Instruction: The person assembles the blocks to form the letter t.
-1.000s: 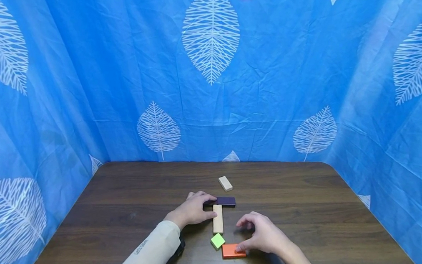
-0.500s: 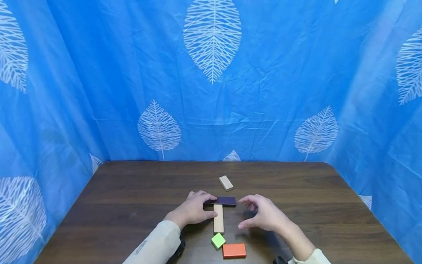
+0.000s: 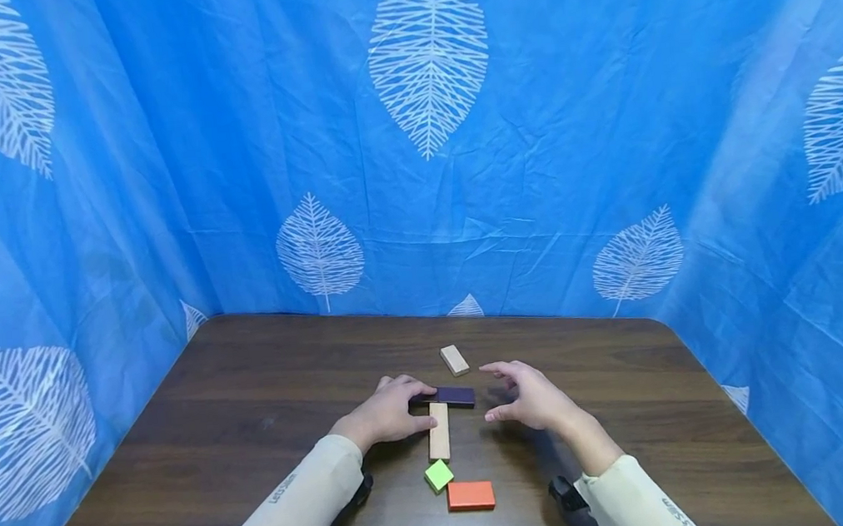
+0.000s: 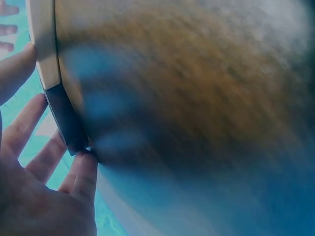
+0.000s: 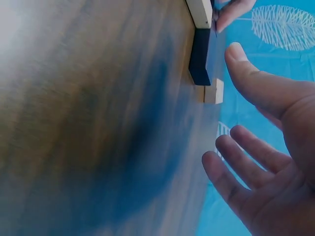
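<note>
A dark purple block (image 3: 457, 396) lies crosswise at the far end of a long pale wooden block (image 3: 440, 435), making a T shape. My left hand (image 3: 384, 415) rests at their left side. Its fingers touch the left end of the dark block (image 4: 66, 118), and the thumb is against the pale block's side. To the right of the dark block, my right hand (image 3: 534, 397) hovers with thumb and fingers spread, holding nothing. Nearer me, a lime green block (image 3: 438, 475) sits turned at the pale block's near end. An orange block (image 3: 470, 496) lies beside it at the right.
Beyond the dark block lies a small pale wooden block (image 3: 455, 360). Everything stands on a dark wooden table (image 3: 265, 368). Blue curtains (image 3: 531, 136) with white leaf prints rise behind it and on both sides.
My right hand has left the orange block and moved forward, to the right of the dark purple block. The left hand stays at the dark and pale blocks.
</note>
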Demonstrator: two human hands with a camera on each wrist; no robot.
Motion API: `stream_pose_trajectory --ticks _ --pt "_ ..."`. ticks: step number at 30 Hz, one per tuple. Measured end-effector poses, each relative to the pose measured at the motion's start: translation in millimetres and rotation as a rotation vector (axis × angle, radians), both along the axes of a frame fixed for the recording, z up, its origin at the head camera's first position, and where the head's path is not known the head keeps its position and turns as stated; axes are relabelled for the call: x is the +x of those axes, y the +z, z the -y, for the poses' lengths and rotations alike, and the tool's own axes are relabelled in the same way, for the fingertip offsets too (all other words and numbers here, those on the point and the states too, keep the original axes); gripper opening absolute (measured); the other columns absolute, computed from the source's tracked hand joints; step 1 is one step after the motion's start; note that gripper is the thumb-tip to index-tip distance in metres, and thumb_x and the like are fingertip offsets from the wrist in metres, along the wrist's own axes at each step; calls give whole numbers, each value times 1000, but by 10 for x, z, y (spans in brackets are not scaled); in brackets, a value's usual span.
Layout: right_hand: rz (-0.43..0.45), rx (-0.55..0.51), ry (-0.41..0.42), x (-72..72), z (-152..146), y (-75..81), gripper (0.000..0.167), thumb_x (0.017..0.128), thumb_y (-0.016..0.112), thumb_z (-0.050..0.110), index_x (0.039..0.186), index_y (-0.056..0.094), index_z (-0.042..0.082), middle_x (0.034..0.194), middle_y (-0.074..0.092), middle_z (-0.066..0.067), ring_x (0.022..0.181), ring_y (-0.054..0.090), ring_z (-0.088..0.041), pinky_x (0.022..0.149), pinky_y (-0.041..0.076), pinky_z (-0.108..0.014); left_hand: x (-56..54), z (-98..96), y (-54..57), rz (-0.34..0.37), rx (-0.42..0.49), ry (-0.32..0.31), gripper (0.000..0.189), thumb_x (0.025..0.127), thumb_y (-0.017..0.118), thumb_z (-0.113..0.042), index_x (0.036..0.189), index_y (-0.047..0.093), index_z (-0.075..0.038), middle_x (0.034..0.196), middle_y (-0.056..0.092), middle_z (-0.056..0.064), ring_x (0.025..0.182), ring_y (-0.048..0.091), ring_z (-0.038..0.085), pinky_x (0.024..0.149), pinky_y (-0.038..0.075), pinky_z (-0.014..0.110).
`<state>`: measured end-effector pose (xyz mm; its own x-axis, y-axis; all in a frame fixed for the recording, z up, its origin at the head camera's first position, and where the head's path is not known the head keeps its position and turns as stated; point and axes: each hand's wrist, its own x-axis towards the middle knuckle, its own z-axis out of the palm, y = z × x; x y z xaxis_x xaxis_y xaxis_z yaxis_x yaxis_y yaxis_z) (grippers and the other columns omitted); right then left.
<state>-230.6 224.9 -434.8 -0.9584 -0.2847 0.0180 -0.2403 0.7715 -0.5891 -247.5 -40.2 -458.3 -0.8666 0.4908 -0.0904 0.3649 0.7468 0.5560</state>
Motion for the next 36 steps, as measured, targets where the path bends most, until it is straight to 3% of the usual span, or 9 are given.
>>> stream_pose_trajectory --ticks 14,36 --pt "-42 29 75 -334 14 -30 67 82 86 13 141 56 3 136 55 -22 118 57 -44 97 47 -54 -8 11 15 2 -1 2 49 90 75 -42 134 65 -22 141 54 8 127 42 32 102 41 56" --pt "77 52 67 -762 156 -69 79 79 86 4 148 49 7 149 47 -18 132 49 -41 106 40 -52 -24 10 -15 0 1 -13 50 91 74 -42 135 65 -22 143 52 8 128 41 33 102 40 57"
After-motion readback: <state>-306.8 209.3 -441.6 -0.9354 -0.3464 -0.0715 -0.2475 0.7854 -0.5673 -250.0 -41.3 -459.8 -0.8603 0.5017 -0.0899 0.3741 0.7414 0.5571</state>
